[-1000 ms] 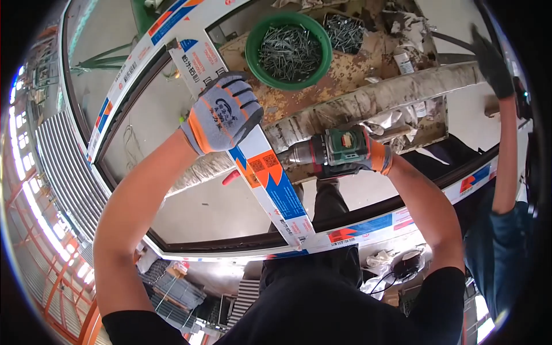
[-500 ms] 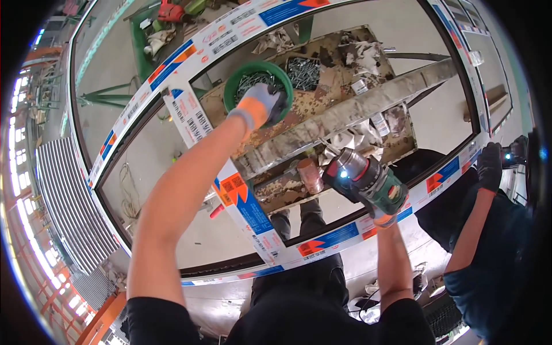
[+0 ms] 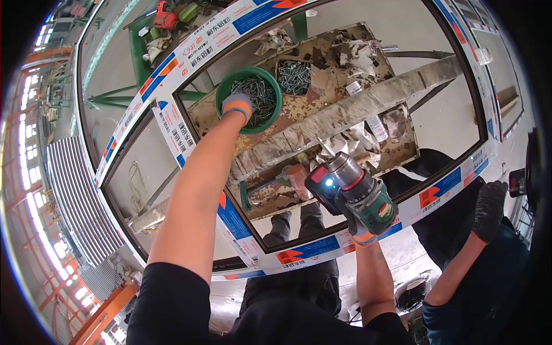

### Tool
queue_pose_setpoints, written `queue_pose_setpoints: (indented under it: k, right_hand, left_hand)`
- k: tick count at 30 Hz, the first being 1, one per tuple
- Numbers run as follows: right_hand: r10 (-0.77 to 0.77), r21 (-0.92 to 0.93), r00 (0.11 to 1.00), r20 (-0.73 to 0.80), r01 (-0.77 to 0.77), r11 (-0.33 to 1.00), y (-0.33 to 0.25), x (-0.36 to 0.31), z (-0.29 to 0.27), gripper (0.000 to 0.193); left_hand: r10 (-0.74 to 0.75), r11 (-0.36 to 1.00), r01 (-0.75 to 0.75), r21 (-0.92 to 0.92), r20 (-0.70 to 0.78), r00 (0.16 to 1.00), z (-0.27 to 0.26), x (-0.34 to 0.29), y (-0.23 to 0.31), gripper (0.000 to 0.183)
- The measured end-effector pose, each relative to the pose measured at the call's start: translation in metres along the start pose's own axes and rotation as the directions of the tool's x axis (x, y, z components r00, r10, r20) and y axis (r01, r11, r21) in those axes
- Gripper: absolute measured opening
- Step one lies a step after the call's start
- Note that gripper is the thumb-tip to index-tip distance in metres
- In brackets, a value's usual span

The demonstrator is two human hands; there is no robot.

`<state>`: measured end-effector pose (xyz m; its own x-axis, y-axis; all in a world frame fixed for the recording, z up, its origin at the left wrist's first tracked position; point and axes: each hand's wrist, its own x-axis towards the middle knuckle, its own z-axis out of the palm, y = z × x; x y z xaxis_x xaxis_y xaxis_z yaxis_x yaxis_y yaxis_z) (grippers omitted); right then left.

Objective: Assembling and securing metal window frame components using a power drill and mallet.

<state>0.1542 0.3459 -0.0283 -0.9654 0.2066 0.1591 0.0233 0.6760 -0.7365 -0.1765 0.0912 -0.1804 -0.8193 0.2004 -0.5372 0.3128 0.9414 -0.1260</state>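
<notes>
My left hand [image 3: 237,106], in a grey and orange glove, reaches over the near left rim of a green bowl [image 3: 277,112]. The bowl holds many loose screws [image 3: 260,95]; the hand's fingers are hidden from sight. A green and black cordless drill [image 3: 368,198] with its lamp lit is gripped in my right hand [image 3: 361,234], gloved too. The drill's chuck and thin bit point up and away to the left. Beside the bowl, a small square box [image 3: 294,77] is filled with more screws.
A large frame [image 3: 310,248] with blue, orange and white film surrounds the work area. Through its opening show a worn bench top [image 3: 328,109], a long bar [image 3: 356,109] and a hammer [image 3: 296,179]. At right, a co-worker's dark-gloved hand [image 3: 490,210] is near another tool.
My left hand has shifted left within the bowl, its fingers dropping out of sight. The drill has moved slightly left and down. The co-worker's hand has lowered.
</notes>
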Motion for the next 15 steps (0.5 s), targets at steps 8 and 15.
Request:
queue_pose_setpoints:
  k: [8,15]
  right_hand:
    - [0.026,-0.008,0.998,-0.059,-0.026,1.0,-0.008,0.006,0.009,0.033]
    - [-0.164,0.033,0.971,-0.175,0.172,0.985,-0.004,0.009,0.007,0.028]
  left_hand:
    - [0.18,0.959,-0.173,0.226,-0.014,0.984,-0.003,0.003,-0.004,0.037]
    - [0.023,1.0,-0.023,-0.001,-0.056,0.998,-0.052,-0.04,-0.005,0.039]
